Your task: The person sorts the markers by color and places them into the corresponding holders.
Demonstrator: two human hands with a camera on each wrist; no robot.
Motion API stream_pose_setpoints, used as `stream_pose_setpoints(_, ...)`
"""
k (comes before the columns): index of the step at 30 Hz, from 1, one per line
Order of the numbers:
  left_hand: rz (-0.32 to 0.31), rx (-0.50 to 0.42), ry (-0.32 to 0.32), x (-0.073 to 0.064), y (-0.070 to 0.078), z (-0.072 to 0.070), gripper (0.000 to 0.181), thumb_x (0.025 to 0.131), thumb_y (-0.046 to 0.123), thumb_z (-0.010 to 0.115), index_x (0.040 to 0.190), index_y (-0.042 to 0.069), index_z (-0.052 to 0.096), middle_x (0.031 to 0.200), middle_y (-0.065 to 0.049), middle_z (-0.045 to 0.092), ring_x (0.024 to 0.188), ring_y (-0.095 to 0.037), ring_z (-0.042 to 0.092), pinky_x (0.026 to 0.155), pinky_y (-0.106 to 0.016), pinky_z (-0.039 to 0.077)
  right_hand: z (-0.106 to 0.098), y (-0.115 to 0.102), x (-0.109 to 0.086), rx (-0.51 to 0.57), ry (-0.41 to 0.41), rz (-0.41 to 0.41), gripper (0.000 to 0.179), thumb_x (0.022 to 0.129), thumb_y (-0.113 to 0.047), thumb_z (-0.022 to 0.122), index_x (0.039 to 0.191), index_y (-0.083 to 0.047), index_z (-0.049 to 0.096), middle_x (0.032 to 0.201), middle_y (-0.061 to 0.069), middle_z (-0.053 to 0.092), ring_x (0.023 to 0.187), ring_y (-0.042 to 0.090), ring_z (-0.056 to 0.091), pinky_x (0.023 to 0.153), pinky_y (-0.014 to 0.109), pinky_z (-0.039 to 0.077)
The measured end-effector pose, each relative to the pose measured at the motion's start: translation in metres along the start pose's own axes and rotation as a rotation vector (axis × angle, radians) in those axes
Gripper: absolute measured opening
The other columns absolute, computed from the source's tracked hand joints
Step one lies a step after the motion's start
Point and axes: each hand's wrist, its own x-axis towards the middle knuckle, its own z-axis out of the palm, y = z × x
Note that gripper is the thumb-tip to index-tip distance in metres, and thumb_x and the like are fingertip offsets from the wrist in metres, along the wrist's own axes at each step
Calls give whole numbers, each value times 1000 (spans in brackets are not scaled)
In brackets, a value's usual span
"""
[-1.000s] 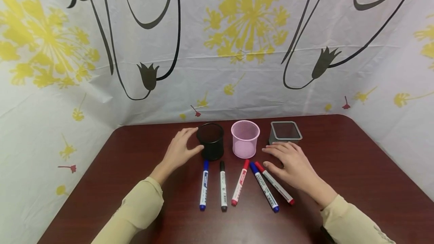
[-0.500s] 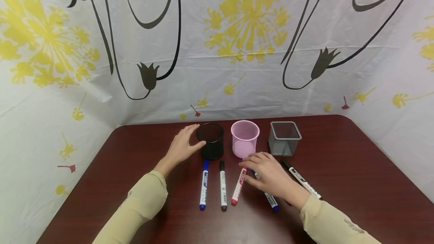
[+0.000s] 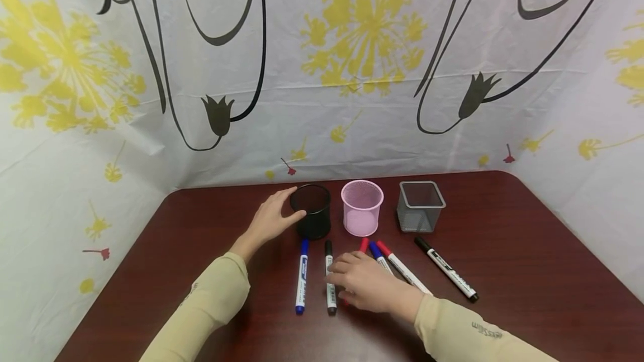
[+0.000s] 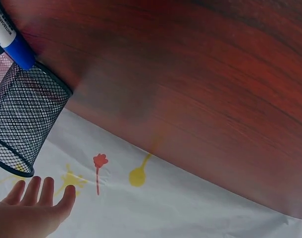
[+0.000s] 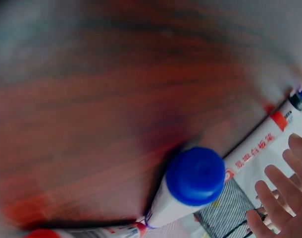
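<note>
At the black mesh pen cup [image 3: 315, 225], my left hand [image 3: 269, 218] has its fingers and thumb extended beside the left side and rim. The left wrist view shows that hand [image 4: 29, 215] with straight fingers pointing at the cup [image 4: 29, 106]. My right hand [image 3: 369, 282] hovers low over the markers, fingers loosely bent above a black-capped marker [image 3: 331, 301]; contact cannot be made out. Under it, a red marker [image 3: 364, 244] and a blue marker [image 3: 379, 258] are partly covered. The right wrist view shows the hand [image 5: 284, 206] beyond a blue marker end [image 5: 195, 176].
A pink mesh cup [image 3: 362, 221] and a square grey mesh holder [image 3: 420, 218] stand right of the black cup. Another blue marker [image 3: 302, 281] lies at left. A second red marker [image 3: 404, 270] and a second black marker [image 3: 446, 268] lie at right. Patterned cloth hangs behind the table.
My right hand has moved left across the markers, from near the grey holder to the left black marker, uncovering the right black marker. My left hand has barely moved.
</note>
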Motion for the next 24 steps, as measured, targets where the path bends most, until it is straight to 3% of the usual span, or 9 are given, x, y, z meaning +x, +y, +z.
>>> stream_pose_setpoints(14, -29, -5, -13, -1, 0, 0, 64, 82, 46, 57, 133, 11, 39, 131, -10, 41, 118, -26, 37, 94, -46, 28, 15, -13, 6, -183, 15, -142, 20, 67, -14, 66, 86, -22, 67, 87, -7, 59, 84, 12, 51, 70, 30, 41)
stream_pose_setpoints(24, -50, -15, -16, -1, -1, 1, 65, 81, 47, 57, 133, 13, 38, 132, -9, 40, 118, -26, 37, 93, -45, 30, 19, -14, 10, -210, 19, -171, 16, 64, -12, 67, 76, -23, 64, 76, -10, 55, 78, 12, 49, 62, 27, 38)
